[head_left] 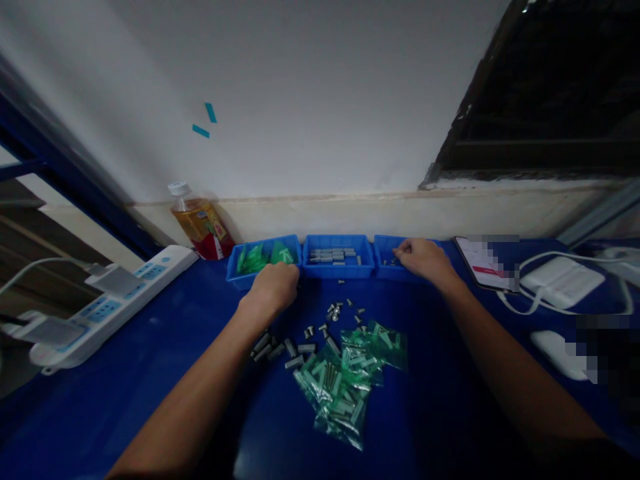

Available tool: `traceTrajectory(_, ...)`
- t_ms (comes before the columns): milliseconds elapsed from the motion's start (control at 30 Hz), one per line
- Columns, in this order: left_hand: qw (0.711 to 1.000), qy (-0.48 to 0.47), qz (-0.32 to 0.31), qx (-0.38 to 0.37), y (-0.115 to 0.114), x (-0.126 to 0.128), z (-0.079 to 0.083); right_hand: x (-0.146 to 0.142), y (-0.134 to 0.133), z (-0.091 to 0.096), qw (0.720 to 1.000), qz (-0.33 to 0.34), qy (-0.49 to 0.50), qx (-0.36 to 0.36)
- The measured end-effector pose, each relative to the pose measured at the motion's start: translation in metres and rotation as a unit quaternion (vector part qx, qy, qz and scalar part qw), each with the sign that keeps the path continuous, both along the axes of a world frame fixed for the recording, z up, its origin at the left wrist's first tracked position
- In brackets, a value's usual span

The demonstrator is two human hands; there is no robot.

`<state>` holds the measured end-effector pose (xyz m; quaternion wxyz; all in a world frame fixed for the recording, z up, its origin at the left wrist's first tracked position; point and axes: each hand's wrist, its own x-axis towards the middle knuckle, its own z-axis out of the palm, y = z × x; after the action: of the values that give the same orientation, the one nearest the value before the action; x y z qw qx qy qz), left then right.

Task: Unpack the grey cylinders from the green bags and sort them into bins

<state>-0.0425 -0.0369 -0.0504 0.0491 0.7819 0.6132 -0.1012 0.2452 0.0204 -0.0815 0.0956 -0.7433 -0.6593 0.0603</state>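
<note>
My left hand (273, 288) is at the front edge of the left blue bin (235, 275), which holds green plastic bags (254, 257). Its fingers are curled, and what they hold, if anything, is hidden. My right hand (424, 257) reaches over the right blue bin (400, 273), fingertips pinched together above a few small metal pieces (389, 262). Whatever lies between those fingertips is too small to make out. Between the hands, the middle blue bin (340, 271) contains metal cylinders (333, 255).
Filled green bags (335, 393), loose metal cylinders (294, 362) and small screws (334, 311) lie on the blue table (190, 400). A bottle (203, 223) and a power strip (125, 300) stand left. At right are a phone (483, 263), a white charger (563, 283) and a white mouse (557, 353).
</note>
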Motion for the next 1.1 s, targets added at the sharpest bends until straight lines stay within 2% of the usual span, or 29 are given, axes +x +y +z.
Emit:
traceTrajectory(100,0.999,0.030,-0.009,0.006,-0.001,0.002,0.000,-0.004,-0.003,0.007,0.998,0.015,0.022,0.058)
traceTrajectory(200,1.000,-0.007,-0.020,0.011,-0.005,0.005,0.010,-0.018,-0.015,0.020,0.983,0.070,0.092,0.140)
traceTrajectory(300,0.990,-0.121,-0.037,0.056,-0.011,0.010,0.025,-0.043,-0.036,0.034,0.941,0.197,0.185,0.204)
traceTrajectory(400,0.961,-0.254,-0.060,0.092,-0.016,0.014,0.035,-0.070,-0.059,0.039,0.888,0.327,0.218,0.240)
traceTrajectory(500,0.929,-0.351,-0.068,0.096,-0.018,0.017,0.037,-0.087,-0.073,0.035,0.859,0.382,0.218,0.263)
traceTrajectory(633,0.907,-0.406,-0.071,0.084,-0.017,0.022,0.033,-0.094,-0.078,0.028,0.856,0.360,0.226,0.295)
traceTrajectory(733,0.897,-0.429,-0.081,0.068,-0.016,0.025,0.030,-0.095,-0.077,0.028,0.871,0.341,0.210,0.286)
traceTrajectory(800,0.902,-0.416,-0.101,0.047,-0.014,0.024,0.030,-0.092,-0.072,0.027,0.886,0.319,0.192,0.277)
traceTrajectory(900,0.949,-0.288,-0.126,0.003,-0.011,0.016,0.028,-0.075,-0.053,0.024,0.920,0.244,0.148,0.267)
traceTrajectory(967,0.982,-0.156,-0.104,-0.011,-0.010,0.009,0.025,-0.056,-0.036,0.018,0.952,0.154,0.115,0.237)
traceTrajectory(1033,0.996,-0.055,-0.070,-0.020,-0.009,0.003,0.018,-0.035,-0.019,0.011,0.980,0.055,0.086,0.172)
traceTrajectory(1100,0.998,-0.006,-0.050,-0.028,-0.008,0.001,0.010,-0.017,-0.006,0.004,0.993,-0.001,0.051,0.103)
